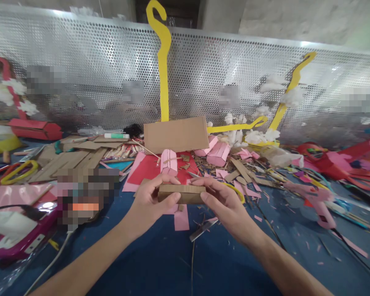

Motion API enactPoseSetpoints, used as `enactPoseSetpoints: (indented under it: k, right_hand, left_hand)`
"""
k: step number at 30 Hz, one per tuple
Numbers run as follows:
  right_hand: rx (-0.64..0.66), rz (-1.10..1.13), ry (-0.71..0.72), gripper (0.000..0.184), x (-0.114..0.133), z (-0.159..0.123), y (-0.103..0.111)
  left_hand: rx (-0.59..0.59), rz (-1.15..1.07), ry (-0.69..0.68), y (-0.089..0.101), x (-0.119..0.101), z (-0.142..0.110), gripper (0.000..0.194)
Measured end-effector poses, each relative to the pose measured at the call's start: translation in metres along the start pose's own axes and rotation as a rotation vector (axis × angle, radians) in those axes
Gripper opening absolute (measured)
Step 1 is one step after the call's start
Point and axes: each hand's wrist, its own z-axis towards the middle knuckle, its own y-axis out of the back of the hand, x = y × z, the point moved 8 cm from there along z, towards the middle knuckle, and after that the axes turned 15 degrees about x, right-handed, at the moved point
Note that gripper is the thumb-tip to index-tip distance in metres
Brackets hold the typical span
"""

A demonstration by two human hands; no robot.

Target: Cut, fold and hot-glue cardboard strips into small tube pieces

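Observation:
Between my two hands is a small folded cardboard box [185, 194], held level above the blue table. My left hand [152, 199] grips its left end, thumb on the near face and fingers over the far side. At the right end, my right hand [220, 199] holds it the same way. Just beyond the box stands a pink paper-covered block [169, 163] on red and pink sheets [138, 174]. Under my right hand lies a metal blade [203, 229], and a pink paper piece [181, 218] sits below the box.
A larger cardboard box [175, 135] with a yellow hooked strip [163, 74] stands behind. Cardboard strips [74, 162] lie left; a pink glue gun [317, 201] with its cord lies right among scraps. A perforated metal panel [111, 61] closes off the back.

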Motion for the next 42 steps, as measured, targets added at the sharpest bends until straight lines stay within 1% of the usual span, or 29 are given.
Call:
enactPoseSetpoints:
  k: [6, 11, 13, 16, 17, 20, 22, 26, 29, 32, 34, 36, 39, 42]
  right_hand:
    - [-0.001, -0.214, 0.018, 0.021, 0.009, -0.001, -0.002]
    - [-0.062, -0.48, 0.112, 0.019, 0.021, -0.003, -0.004]
    - [-0.06, -0.509, 0.116, 0.017, 0.022, -0.003, -0.005]
    - [-0.023, -0.444, 0.096, 0.009, 0.017, -0.001, -0.008]
    - [-0.004, -0.414, 0.076, 0.009, 0.014, 0.0, -0.01]
    - [0.052, -0.343, -0.01, 0.017, 0.004, 0.003, -0.013]
    - [0.075, -0.312, -0.052, 0.019, 0.0, 0.004, -0.014]
    - [0.09, -0.269, -0.072, 0.02, 0.0, 0.004, -0.014]
    - [0.089, -0.281, -0.082, 0.022, 0.0, 0.004, -0.013]
    - [0.083, -0.298, -0.09, 0.023, -0.001, 0.004, -0.012]
    - [0.079, -0.291, -0.098, 0.024, -0.003, 0.004, -0.01]
    - [0.061, -0.247, -0.097, 0.027, -0.006, 0.004, -0.008]
    - [0.028, -0.084, -0.101, 0.032, -0.012, 0.004, -0.006]
    - [0.031, 0.067, -0.133, 0.038, -0.018, 0.004, -0.009]
  left_hand:
    - [0.007, -0.022, 0.001, -0.001, 0.002, -0.001, 0.022]
    - [0.025, -0.022, 0.018, -0.003, 0.003, -0.002, 0.023]
    - [0.045, 0.01, 0.009, -0.006, 0.0, -0.002, 0.02]
    - [0.083, 0.124, -0.026, -0.011, -0.004, -0.004, 0.016]
    - [0.093, 0.164, -0.032, -0.013, -0.004, -0.005, 0.017]
    - [0.101, 0.231, -0.034, -0.014, -0.001, -0.005, 0.021]
    - [0.094, 0.238, -0.022, -0.013, 0.002, -0.005, 0.022]
    - [0.09, 0.206, -0.004, -0.014, 0.005, -0.005, 0.022]
    - [0.081, 0.187, 0.001, -0.014, 0.008, -0.005, 0.021]
    - [0.058, 0.173, 0.022, -0.012, 0.012, -0.006, 0.027]
    - [0.04, 0.122, 0.029, -0.011, 0.015, -0.005, 0.035]
    - [0.025, 0.015, 0.014, -0.011, 0.017, -0.004, 0.041]
    - [-0.016, -0.176, 0.011, -0.01, 0.021, -0.001, 0.049]
    - [-0.084, -0.299, 0.073, -0.007, 0.029, -0.001, 0.053]
